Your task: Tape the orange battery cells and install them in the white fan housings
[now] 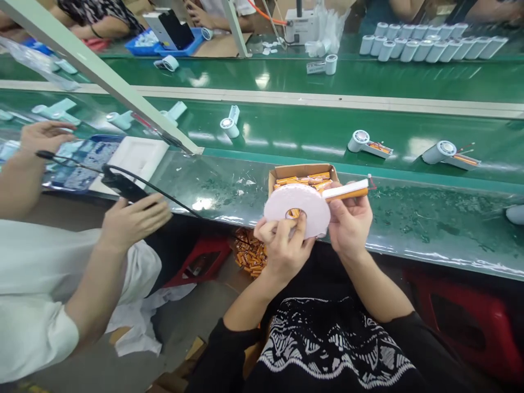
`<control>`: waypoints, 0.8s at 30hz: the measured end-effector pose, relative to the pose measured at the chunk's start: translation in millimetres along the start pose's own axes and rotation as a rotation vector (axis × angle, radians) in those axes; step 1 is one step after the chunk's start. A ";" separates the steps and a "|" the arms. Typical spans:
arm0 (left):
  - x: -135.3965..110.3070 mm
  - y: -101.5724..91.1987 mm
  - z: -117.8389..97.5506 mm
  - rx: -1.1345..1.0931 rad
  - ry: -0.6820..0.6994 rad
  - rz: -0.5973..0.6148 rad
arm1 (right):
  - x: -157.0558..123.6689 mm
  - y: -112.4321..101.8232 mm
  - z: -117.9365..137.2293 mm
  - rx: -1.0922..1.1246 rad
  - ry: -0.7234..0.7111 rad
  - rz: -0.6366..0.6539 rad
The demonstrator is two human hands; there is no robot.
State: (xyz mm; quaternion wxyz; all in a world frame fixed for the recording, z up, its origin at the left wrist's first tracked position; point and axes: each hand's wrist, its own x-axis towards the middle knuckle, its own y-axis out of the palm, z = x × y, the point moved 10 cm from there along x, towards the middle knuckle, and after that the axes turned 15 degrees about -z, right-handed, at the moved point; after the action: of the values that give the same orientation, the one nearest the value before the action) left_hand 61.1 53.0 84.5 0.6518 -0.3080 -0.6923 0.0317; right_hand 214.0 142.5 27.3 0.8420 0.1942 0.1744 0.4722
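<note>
Behind the roll (pixel 297 197), part of the box (pixel 303 169) and its orange batteries (pixel 282 180) is hidden; I can't tell whether the strip (pixel 341 189) joins the roll. A pale cylinder (pixel 514 214) is cut off at the right edge.

The counter (pixel 221 183) is glossy green and scuffed; beyond it, fans (pixel 360 140) lie on a green belt (pixel 286 128). A co-worker's white sleeve (pixel 41 333) shows at my left.

My left fingers (pixel 282 232) grip the roll; my right fingers (pixel 339 212) pinch a battery (pixel 354 192) just right of it, above the counter: orange, white strip on top, red wires at the far end.
</note>
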 end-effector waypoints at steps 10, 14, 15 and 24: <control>-29.6 13.7 176.7 0.179 -0.325 0.263 | 146.4 -116.4 146.2 0.053 -0.572 -0.164; -71.6 57.0 282.6 0.134 -0.576 0.620 | 129.4 -225.1 99.3 -0.307 -0.336 -0.416; -69.0 63.2 293.2 0.113 -0.579 0.603 | 121.8 -249.3 89.8 -0.378 -0.265 -0.459; 93.8 249.7 330.0 0.445 -0.327 0.650 | 107.4 -304.7 77.7 -0.508 -0.141 -0.554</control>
State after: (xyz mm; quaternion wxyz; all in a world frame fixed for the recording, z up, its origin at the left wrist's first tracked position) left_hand -143.3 416.7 7.1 0.5402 -0.3531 -0.6298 0.4323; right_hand 525.7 76.7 -67.3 0.9690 -0.0431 0.0394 0.2402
